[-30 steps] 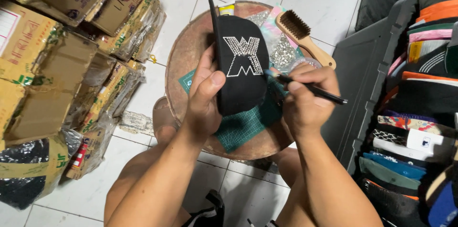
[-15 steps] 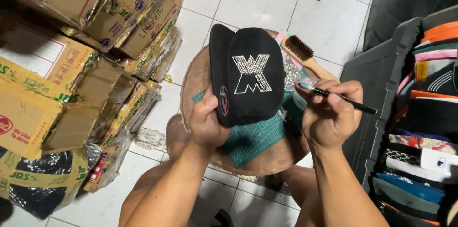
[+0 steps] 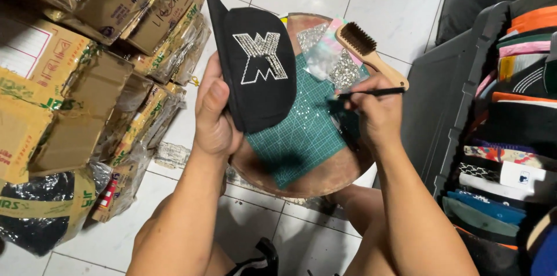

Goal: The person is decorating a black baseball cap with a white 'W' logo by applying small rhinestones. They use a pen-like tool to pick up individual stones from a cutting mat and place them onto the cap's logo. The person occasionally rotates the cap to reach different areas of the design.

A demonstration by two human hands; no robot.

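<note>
**Black cap in hand over a round stool**

Sitting low, bare knees showing at the bottom edge. Gripping a black cap (image 3: pixel 258 70) in the left hand (image 3: pixel 213 115), thumb pressing its outer face and fingers tucking behind, closed firmly on it. Holding the cap up above the left half of the green cutting mat (image 3: pixel 301 131), sparkling stone emblem (image 3: pixel 261 55) facing the camera, brim pointing up and away. Pinching a thin black pen-like tool (image 3: pixel 371 93) in the right hand (image 3: pixel 374 116), fingers closed around it, tip hovering over the mat just right of the cap and apart from it. Resting under both, the mat lying on a round brown stool top (image 3: pixel 325 174). Lying farther back on the stool, small clear bags of shiny stones (image 3: pixel 325 55) and a wooden-handled brush (image 3: pixel 368 53). Piling up at the left, cardboard boxes (image 3: pixel 75 67) on a white tiled floor (image 3: pixel 377 3). Standing at the right, a dark crate (image 3: pixel 447 102) holding stacked caps (image 3: pixel 516 137) in many colours.
</note>
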